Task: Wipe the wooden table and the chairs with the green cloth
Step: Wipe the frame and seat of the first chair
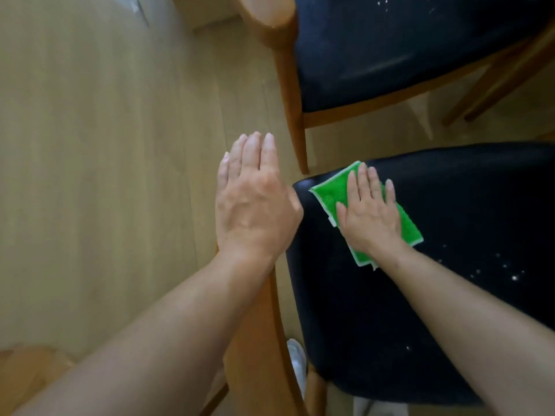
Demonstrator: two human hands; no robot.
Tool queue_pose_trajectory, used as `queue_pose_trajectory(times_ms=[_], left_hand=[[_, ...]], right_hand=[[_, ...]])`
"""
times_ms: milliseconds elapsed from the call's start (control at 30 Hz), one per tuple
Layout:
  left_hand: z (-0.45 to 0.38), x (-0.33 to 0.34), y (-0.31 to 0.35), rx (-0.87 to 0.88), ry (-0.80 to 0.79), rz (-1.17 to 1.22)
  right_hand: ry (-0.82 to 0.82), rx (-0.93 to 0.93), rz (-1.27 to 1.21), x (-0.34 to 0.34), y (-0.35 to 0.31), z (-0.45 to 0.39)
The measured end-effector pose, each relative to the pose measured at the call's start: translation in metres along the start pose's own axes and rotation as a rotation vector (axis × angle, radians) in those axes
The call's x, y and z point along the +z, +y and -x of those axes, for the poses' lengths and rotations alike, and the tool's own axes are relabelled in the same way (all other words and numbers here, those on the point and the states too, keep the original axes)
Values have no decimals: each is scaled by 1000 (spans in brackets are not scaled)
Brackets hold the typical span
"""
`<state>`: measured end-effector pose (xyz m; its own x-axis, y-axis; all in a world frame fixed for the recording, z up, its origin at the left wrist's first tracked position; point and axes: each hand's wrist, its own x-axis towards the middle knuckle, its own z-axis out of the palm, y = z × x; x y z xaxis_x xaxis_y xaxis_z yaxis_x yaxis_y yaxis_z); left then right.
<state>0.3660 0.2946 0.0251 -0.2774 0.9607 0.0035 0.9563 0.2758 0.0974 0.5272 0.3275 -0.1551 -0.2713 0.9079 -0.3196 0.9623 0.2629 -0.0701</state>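
The left hand hangs flat and open over the floor, holding nothing. Just beside it, the right hand lies spread, palm down, on the green cloth — pressed to the near chair seat's front corner. White crumbs dot the seat — another chair stands beyond.

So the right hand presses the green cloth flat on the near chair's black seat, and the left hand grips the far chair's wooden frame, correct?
Not quite. The head view shows the left hand open and flat, hovering beside the near chair's seat, gripping nothing; the far chair is untouched. The right hand does press the green cloth flat on that seat.
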Motion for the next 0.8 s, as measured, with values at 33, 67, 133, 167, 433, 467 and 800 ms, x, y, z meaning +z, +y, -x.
queue_pose_trajectory(times_ms=[33,67,133,167,433,467,800], left_hand=[[0,-1,0,0,-4,1],[-1,-1,1,4,-4,4],[-1,-1,1,11,6,5],[-1,-1,0,11,12,-2],[-1,2,-3,21,23,0],[-2,2,-2,21,22,-8],[-4,1,-3,40,10,-18]], right_hand=[[-19,-13,-42,2,-5,6],[-12,-52,-71,6,-12,19],[-8,-165,-68,20,-29,66],[-32,-229,-48,28,-38,94],[-110,-588,5,45,-10,142],[-74,-501,-3,40,-1,122],[31,113,-172,24,-62,92]])
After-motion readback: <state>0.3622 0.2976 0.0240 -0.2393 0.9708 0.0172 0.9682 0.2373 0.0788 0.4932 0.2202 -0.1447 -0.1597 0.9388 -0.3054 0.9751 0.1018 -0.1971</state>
